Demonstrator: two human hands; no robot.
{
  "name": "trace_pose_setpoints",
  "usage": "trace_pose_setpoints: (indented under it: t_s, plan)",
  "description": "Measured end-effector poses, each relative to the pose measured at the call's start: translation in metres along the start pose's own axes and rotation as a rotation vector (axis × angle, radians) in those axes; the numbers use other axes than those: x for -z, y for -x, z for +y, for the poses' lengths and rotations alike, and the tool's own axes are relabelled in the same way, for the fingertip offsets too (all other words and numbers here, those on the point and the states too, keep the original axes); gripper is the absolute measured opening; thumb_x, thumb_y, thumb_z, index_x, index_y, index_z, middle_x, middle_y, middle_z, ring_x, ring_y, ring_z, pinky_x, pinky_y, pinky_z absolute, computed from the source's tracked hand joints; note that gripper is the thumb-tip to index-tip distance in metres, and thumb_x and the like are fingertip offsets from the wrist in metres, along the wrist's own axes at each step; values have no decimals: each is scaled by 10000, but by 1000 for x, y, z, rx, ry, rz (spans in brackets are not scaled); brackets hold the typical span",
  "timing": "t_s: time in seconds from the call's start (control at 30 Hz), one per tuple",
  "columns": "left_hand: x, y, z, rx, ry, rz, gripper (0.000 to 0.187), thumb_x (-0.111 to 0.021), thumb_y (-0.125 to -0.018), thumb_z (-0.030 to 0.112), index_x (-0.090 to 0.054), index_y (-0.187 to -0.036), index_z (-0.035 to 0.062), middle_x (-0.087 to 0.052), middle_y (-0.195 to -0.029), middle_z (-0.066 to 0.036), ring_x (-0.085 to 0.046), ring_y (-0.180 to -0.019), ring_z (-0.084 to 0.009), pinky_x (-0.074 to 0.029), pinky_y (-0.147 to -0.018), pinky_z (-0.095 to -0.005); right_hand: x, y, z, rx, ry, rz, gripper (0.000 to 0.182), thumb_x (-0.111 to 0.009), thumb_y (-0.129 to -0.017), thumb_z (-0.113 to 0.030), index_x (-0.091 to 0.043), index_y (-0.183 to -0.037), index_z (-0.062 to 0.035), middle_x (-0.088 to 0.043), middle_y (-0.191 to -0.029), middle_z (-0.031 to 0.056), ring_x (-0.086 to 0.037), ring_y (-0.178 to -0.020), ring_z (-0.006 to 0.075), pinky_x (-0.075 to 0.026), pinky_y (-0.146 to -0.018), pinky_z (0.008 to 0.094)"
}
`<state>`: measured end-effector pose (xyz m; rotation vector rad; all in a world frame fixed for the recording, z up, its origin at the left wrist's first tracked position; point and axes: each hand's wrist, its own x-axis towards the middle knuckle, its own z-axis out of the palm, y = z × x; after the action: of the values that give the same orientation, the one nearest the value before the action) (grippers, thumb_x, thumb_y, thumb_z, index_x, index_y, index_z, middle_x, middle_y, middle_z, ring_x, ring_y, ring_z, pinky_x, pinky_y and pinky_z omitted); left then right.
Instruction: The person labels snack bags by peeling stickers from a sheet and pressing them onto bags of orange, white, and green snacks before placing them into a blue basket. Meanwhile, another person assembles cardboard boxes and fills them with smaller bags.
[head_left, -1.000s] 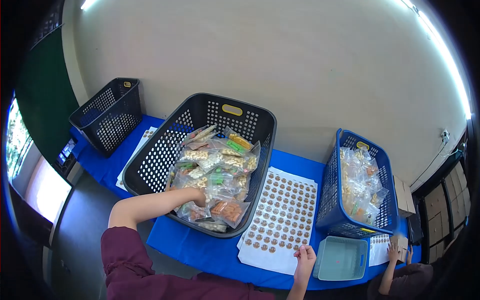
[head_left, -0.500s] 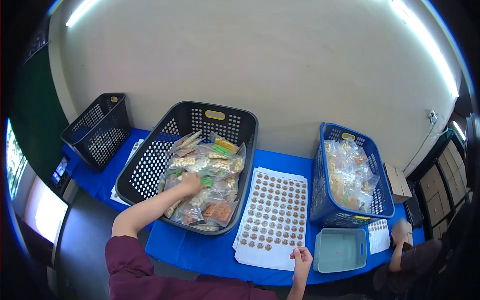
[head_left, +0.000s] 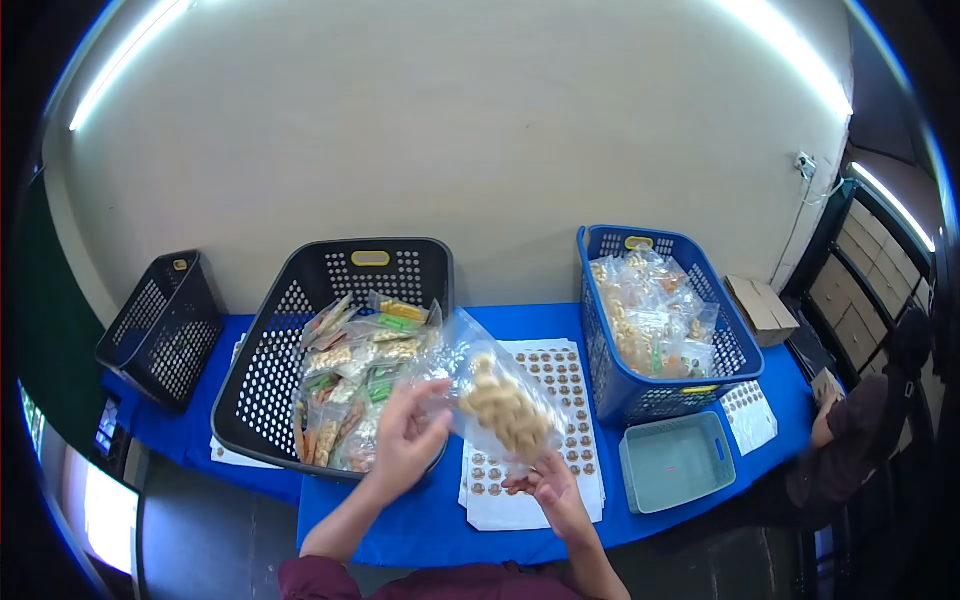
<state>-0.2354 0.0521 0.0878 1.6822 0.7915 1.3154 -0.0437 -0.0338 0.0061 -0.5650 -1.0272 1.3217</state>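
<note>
A clear plastic bag of beige snack pieces [head_left: 508,408] is raised and tilted above the printed sheets. My left hand [head_left: 405,440] grips the bag's left end, the thumb a little apart from the fingers. At the lower right corner, my right hand [head_left: 558,495] has its fingertips closed on the film. Beneath lie white sheets of round brown stickers [head_left: 500,513], partly covered by the bag. To the left stands a black perforated basket [head_left: 270,370] with several filled snack bags [head_left: 350,385] in it.
A blue basket [head_left: 665,392] full of clear snack bags stands right, behind a shallow grey-green tray [head_left: 678,470]. Another black basket [head_left: 165,330] is far left. More sticker sheets [head_left: 748,415] and a cardboard box [head_left: 762,308] lie right, near another person's sleeve [head_left: 850,430].
My left hand has come out of the black basket with a snack bag and moved right. My right hand has moved up and left to the bag. The view has shifted.
</note>
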Motion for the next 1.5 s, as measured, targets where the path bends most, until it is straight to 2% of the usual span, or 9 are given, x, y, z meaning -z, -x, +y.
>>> trace_pose_setpoints:
  t_s: [0.13, 0.3, 0.4, 0.57, 0.7, 0.9, 1.0, 1.17, 1.5]
  plan:
    - [-13, 12, -6, 26, 101, -245, 410, -508, -815, 20, -387, -1207, 7, -295, -1258, -99, -470, -1067, -196, -439, -830, -284, 8, 8, -14, -22, 76, 243, 340, -501, -847, -94, -428, -1144, 53, -554, -1041, 145, -572, -885, 222, -480, -741, 337]
    - [-25, 28, -24, 150, 239, -302, 593, -533, -824, 70, -201, -1315, 43, -246, -1317, -126, -369, -1189, -282, -393, -916, -355, 11, 16, -14, 280, 328, 627, 319, -584, -751, 33, -509, -1061, 31, -563, -1032, 122, -555, -925, 198, -423, -825, 281]
    - [-42, 42, -29, 372, 641, -483, 591, -540, -838, 126, -203, -1315, 34, -222, -1337, -126, -371, -1186, -262, -386, -915, -347, -4, 20, -16, 451, 1067, 429, 350, -632, -685, 23, -552, -1024, -7, -570, -1017, 134, -544, -949, 249, -409, -839, 326]
    - [-43, 42, -30, 388, 622, -300, 505, -503, -859, 91, -247, -1281, -16, -447, -1188, -96, -450, -1083, -157, -378, -903, -286, -26, 24, -14, 457, 1410, 180, 383, -653, -636, -15, -582, -1010, -56, -479, -1149, 139, -449, -1027, 290, -383, -835, 354]
    - [-5, 41, -33, 191, 459, -18, 421, -448, -885, 114, -291, -1261, 8, -457, -1179, -110, -494, -1032, -170, -432, -851, -288, -7, 20, -5, 196, 981, 347, 311, -618, -698, -26, -593, -1004, -72, -498, -1114, 144, -470, -1022, 262, -400, -799, 317]
    - [50, 26, -38, 107, 548, 502, 318, -420, -908, 186, -386, -1181, 26, -512, -1086, -91, -543, -941, -156, -455, -813, -283, 136, 46, 123, -361, 637, 496, 242, -593, -760, -79, -567, -984, 8, -578, -961, 93, -561, -837, 143, -437, -719, 261]
    - [65, 24, -51, 136, 531, 508, 325, -426, -906, 193, -393, -1172, 11, -519, -1074, -94, -544, -941, -159, -454, -815, -285, 157, 61, 170, -494, 835, 569, 305, -619, -744, -105, -552, -1012, 23, -585, -953, 103, -577, -788, 164, -445, -720, 267]
    - [65, 22, -57, 222, 543, 489, 321, -421, -904, 179, -391, -1171, 3, -518, -1076, -97, -545, -954, -167, -464, -819, -292, 166, 78, 227, -318, 1467, 426, 583, -634, -657, -67, -387, -1170, 58, -371, -1175, 210, -364, -1074, 369, -329, -914, 412]
    - [68, 29, -69, 245, 510, 516, 366, -457, -890, 160, -368, -1208, 1, -503, -1118, -98, -522, -983, -151, -451, -816, -276, 154, 75, 215, -359, 1476, 454, 492, -672, -618, -53, -485, -1071, -22, -419, -1096, 139, -404, -1022, 320, -354, -858, 413]
